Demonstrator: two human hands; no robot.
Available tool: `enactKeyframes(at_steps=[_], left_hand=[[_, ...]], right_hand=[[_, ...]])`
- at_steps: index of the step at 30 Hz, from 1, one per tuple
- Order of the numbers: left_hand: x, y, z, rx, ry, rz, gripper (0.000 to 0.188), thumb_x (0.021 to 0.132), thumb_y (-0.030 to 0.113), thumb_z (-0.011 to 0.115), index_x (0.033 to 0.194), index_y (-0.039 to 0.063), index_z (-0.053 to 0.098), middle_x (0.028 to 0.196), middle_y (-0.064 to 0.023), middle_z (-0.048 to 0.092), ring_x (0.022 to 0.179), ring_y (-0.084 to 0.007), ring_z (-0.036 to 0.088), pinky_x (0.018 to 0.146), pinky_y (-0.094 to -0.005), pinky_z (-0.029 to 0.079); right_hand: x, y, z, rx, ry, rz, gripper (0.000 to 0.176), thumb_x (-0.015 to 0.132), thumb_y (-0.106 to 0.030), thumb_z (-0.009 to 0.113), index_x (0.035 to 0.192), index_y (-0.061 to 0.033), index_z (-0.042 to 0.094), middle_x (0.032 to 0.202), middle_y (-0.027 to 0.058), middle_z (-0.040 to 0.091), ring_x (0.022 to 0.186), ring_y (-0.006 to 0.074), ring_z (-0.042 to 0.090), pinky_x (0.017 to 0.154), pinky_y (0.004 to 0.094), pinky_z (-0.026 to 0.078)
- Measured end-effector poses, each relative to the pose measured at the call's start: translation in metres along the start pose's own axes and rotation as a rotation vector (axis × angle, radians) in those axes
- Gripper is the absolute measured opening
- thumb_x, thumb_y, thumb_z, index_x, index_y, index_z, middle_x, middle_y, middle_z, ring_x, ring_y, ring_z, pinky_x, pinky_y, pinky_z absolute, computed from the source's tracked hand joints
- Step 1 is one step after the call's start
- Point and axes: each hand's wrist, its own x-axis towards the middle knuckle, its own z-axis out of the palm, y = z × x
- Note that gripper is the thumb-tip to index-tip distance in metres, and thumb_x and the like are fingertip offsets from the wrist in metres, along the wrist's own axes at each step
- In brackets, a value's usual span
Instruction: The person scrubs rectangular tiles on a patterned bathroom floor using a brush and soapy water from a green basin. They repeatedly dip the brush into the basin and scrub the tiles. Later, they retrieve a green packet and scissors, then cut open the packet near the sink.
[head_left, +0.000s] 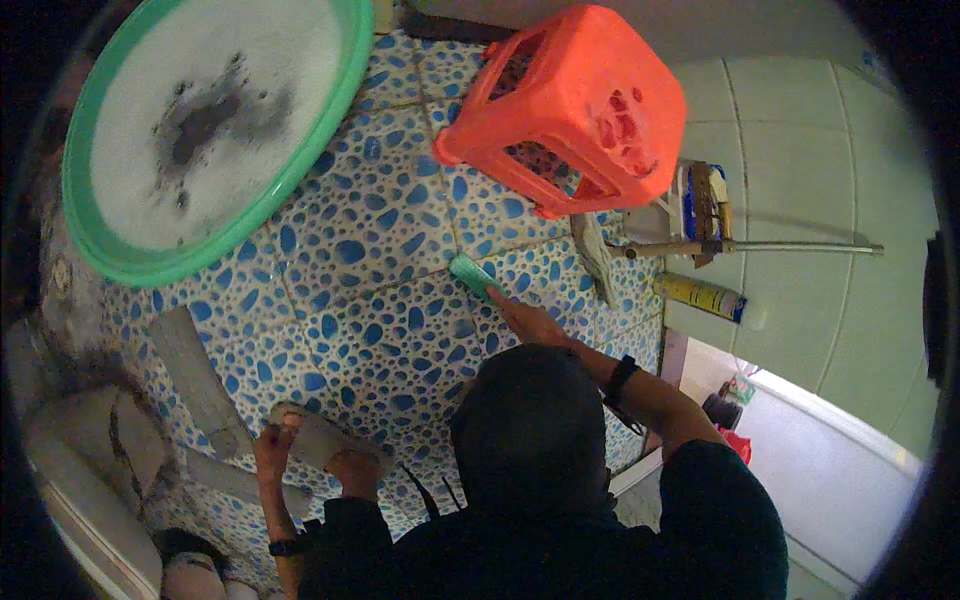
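Observation:
In the head view, my right hand (534, 321) reaches forward and down to the floor. Its fingers close on the near end of a small green oblong scrubber, probably a brush (474, 276), which lies against the tiles. My left hand (274, 448) is low on the left, beside the toe of a slipper (319, 439) with a foot in it. Its fingers look curled, but whether they grip anything is unclear. A dark band circles each wrist. The dark top of a head (529, 427) hides part of the floor between the arms.
A large green basin (315, 176) of foamy suds stands at upper left. An orange-red plastic stool (562, 112) is ahead. A grey cloth (594, 259), a pole (802, 247) and a yellow can (701, 296) are near the right wall. Grey strips (191, 375) lie left. Blue-pebble-patterned tiles (375, 330) cover the floor.

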Motion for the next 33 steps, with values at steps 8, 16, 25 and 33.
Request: enactKeyframes(at_steps=[8,16,25,33], left_hand=[[0.023,-0.017,0.024,0.028,-0.066,-0.192,0.028,0.097,0.026,0.049,0.104,0.001,0.059,0.081,-0.0045,0.059,0.072,-0.0157,0.055,0.068,-0.0297,0.045],[0.016,-0.036,0.023,-0.074,-0.179,-0.212,0.056,0.095,0.04,0.05,0.134,0.0,0.041,0.112,-0.0227,0.06,0.096,-0.035,0.061,0.076,-0.0411,0.049],[0.023,-0.087,0.037,-0.09,-0.143,-0.235,0.056,0.096,0.04,0.047,0.133,-0.002,0.041,0.109,-0.023,0.06,0.095,-0.0368,0.061,0.076,-0.0417,0.049],[0.072,-0.067,0.005,0.697,-0.639,0.152,0.036,0.092,0.037,0.053,0.108,0.004,0.054,0.078,-0.013,0.058,0.06,-0.0194,0.058,0.051,-0.0365,0.047]], right_hand=[[-0.012,0.0,0.02,0.098,-0.066,0.21,0.066,0.096,-0.012,0.043,0.15,-0.0268,0.007,0.087,0.0232,0.061,0.063,0.0313,0.059,0.058,0.0445,0.047],[-0.006,0.013,0.026,0.021,-0.088,0.094,0.073,0.091,-0.004,0.046,0.15,-0.0143,0.004,0.089,0.022,0.06,0.066,0.0336,0.058,0.055,0.0432,0.045],[0.018,-0.032,0.009,0.128,-0.145,0.356,0.073,0.09,-0.001,0.042,0.15,-0.0217,0.005,0.093,0.0244,0.06,0.076,0.0368,0.061,0.068,0.0468,0.047],[0.022,-0.039,-0.023,0.129,-0.038,0.22,0.072,0.089,-0.004,0.039,0.149,-0.0282,0.008,0.082,0.0249,0.06,0.071,0.0363,0.062,0.065,0.0455,0.049]])
